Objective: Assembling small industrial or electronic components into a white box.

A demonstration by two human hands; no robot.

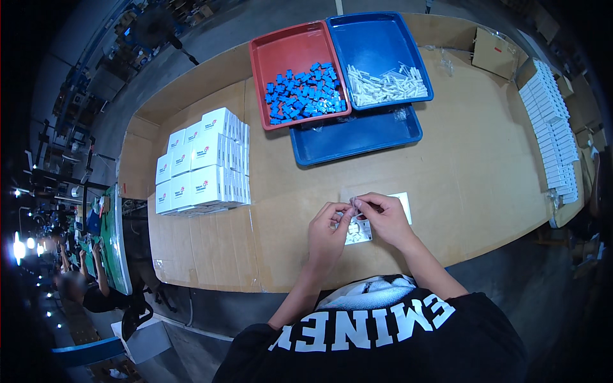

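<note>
My left hand (329, 231) and my right hand (387, 220) meet over the near middle of the cardboard-covered table. Fingertips of both are pinched on a small clear plastic piece (353, 200), which looks like a little bag; its contents cannot be made out. Under the hands lies a white printed sheet (359, 233), partly covered by the fingers. A plain white flat piece (403, 205) shows beyond my right hand, and that hand hides some of it.
White boxes (191, 167) stand stacked at left. Far off, a red tray (290, 48) holds blue plastic parts (300, 96), a blue tray (370, 45) white sticks (386, 86); another blue tray (357, 137) sits underneath. White pieces (550, 127) line the right edge. A person (96, 293) works at left.
</note>
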